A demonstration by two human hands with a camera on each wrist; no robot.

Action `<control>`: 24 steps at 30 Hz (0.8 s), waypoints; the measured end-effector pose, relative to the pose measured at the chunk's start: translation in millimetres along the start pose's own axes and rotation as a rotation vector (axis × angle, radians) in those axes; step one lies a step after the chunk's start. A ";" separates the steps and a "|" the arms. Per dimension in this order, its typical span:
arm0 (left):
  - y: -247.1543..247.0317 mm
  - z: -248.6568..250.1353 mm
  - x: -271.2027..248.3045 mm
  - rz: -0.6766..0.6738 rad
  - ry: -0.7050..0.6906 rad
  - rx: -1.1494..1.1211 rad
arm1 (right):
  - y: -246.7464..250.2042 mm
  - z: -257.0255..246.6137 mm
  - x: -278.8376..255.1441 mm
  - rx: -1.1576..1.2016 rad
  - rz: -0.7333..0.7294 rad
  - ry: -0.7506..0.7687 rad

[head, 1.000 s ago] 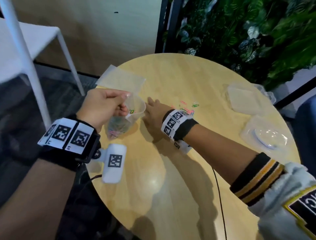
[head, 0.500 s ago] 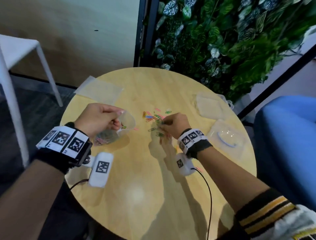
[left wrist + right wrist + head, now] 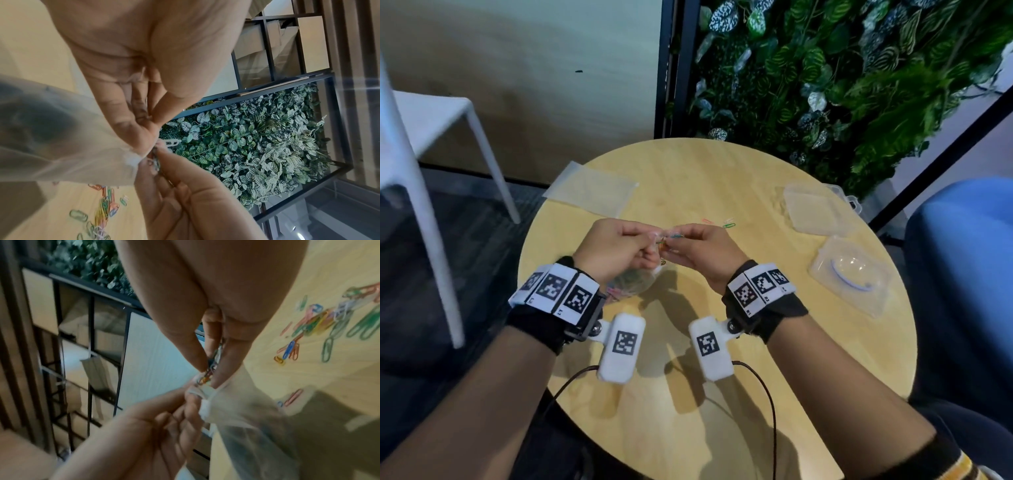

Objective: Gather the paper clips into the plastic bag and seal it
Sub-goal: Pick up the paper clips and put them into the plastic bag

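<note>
Hanging above the near-left middle of the round table (image 3: 722,171): the plastic bag (image 3: 635,279), thin, cloudy and crumpled, with a tangle of coloured wire paper clips showing through its belly. Gripping the bag's bunched rim: the left hand (image 3: 616,251), fingers curled, thumb and forefinger pinching the mouth. Meeting it at that mouth: the right hand (image 3: 700,250), fingertips (image 3: 221,369) squeezing a small cluster of paper clips (image 3: 209,369) right against the rim, touching the film. Lying loose on the wood just beyond the knuckles: more clips (image 3: 728,225), green, pink and orange, slim bent-wire loops; seen from the wrist views, spreading in a bright scatter (image 3: 320,321) under the bag. Resting flat at the far left edge: a second clear bag (image 3: 590,188), rectangular and smooth. Sitting at the far right: a frosted plastic box (image 3: 815,209), hinged and shallow, and nearer, at the right edge, a clear lidded container (image 3: 849,277) with a blue curve inside. Carrying all of it: pale, glossy wood grain. Standing beyond: a leafy green wall (image 3: 842,68), a beige panel, a white chair (image 3: 424,192) at left, blue upholstery (image 3: 962,257) at right.
</note>
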State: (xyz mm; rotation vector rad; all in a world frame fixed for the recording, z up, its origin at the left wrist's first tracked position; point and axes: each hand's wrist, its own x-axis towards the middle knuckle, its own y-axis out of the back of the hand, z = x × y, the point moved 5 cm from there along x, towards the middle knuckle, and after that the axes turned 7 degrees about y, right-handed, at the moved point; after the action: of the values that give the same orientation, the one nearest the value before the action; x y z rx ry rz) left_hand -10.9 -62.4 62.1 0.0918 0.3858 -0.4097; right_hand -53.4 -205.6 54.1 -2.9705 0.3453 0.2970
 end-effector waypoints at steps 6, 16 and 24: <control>-4.4 -1.2 1.5 -0.007 0.010 0.000 | 5.8 -0.2 5.1 -0.631 0.012 0.111; -17.2 1.0 -1.8 -0.073 -0.011 0.074 | -1.5 -14.0 2.8 -1.282 -0.114 0.356; -5.3 4.2 -4.0 0.003 -0.056 0.095 | 7.5 -39.8 -1.7 -0.746 -0.157 0.246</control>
State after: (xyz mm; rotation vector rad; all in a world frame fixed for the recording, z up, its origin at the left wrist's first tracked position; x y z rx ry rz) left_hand -15.0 -66.4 67.5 0.1727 0.3106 -0.4267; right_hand -49.7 -218.8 92.3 -3.7541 0.0104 0.0362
